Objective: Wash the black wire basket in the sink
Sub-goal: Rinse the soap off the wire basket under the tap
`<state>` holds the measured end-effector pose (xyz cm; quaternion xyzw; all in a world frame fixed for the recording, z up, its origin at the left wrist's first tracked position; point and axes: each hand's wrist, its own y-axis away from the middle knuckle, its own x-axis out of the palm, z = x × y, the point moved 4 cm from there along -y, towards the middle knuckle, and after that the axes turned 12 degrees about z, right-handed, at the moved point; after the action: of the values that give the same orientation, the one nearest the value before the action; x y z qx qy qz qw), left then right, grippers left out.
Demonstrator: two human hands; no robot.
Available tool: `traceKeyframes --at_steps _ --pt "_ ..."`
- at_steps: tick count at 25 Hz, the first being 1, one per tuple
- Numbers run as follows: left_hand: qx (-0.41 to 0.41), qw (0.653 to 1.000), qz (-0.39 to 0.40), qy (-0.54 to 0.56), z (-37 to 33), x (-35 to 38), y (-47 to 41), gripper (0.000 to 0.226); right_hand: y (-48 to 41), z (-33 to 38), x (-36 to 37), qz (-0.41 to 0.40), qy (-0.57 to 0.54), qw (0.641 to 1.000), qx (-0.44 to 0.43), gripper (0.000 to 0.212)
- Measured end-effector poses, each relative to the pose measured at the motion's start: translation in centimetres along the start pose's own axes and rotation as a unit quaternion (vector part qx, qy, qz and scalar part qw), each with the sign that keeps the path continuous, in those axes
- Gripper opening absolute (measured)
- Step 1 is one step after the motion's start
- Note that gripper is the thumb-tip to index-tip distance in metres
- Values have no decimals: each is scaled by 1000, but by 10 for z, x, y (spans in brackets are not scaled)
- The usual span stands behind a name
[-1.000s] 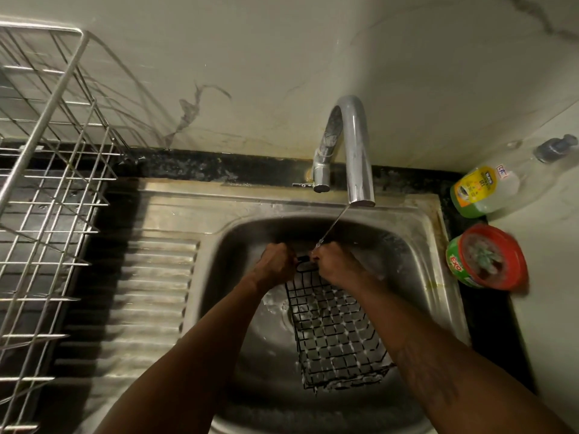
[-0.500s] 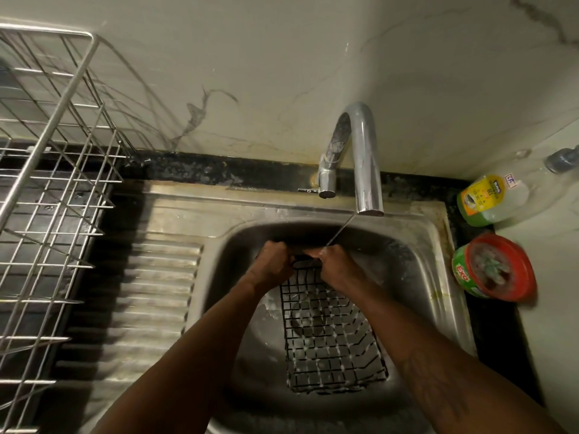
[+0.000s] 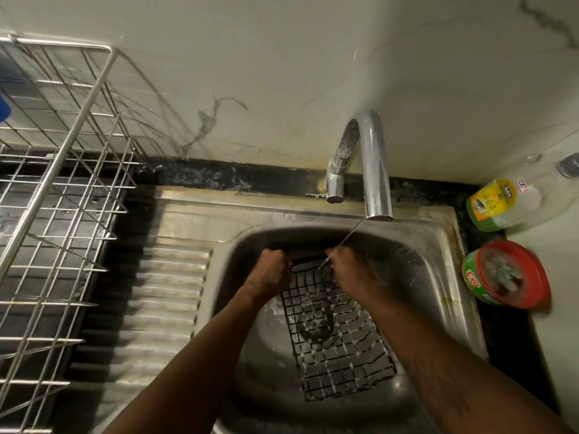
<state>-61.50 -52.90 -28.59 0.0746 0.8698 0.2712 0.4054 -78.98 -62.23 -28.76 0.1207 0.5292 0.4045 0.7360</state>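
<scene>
The black wire basket (image 3: 338, 346) is in the steel sink (image 3: 438, 255), tilted, with soap foam on its grid. My left hand (image 3: 269, 272) grips the left end of its far rim. My right hand (image 3: 351, 270) grips the right end of that rim. A thin stream of water from the chrome tap (image 3: 372, 170) lands on my right hand and the rim by it. The sink drain shows through the basket's mesh.
A ribbed steel draining board (image 3: 150, 302) lies left of the basin. A tall steel wire dish rack (image 3: 53, 198) stands at the far left. On the right counter are a dish-gel bottle (image 3: 501, 203) lying on its side and a red-rimmed tub (image 3: 507, 274).
Both hands stay on the far rim. The basket has turned from a rightward slant to nearly straight in the basin, lying flatter. The view has shifted slightly.
</scene>
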Motion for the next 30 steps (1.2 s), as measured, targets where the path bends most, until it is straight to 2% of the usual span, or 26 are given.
traceKeyframes --at_steps 1,2,4,8,10,14,20,24,30 --pt "-2 1000 -3 2 0 2 -1 23 0 5 0 -4 0 1000 6 29" --pt "-6 1000 -6 2 -1 2 -1 23 -1 11 1 -8 28 999 -24 27" --pt "-17 1000 1 0 3 -2 -2 26 1 17 9 14 42 997 -59 37" --pt "-37 999 16 2 8 -4 -3 21 7 20 18 67 -30 992 -105 41" --pt "-43 999 9 -2 9 -4 -3 21 5 21 15 46 -14 992 -120 42" --pt "-59 998 3 2 13 0 0 23 -9 11 4 14 13 999 -26 21" --pt "-22 1000 13 16 7 2 2 22 -7 4 7 -9 -31 999 -9 18" --pt "-4 1000 4 2 -1 -2 1 27 -6 -2 1 -20 -63 998 6 30" --pt "6 1000 -1 6 1 -5 -2 27 -6 1 -1 -32 -36 999 -18 24"
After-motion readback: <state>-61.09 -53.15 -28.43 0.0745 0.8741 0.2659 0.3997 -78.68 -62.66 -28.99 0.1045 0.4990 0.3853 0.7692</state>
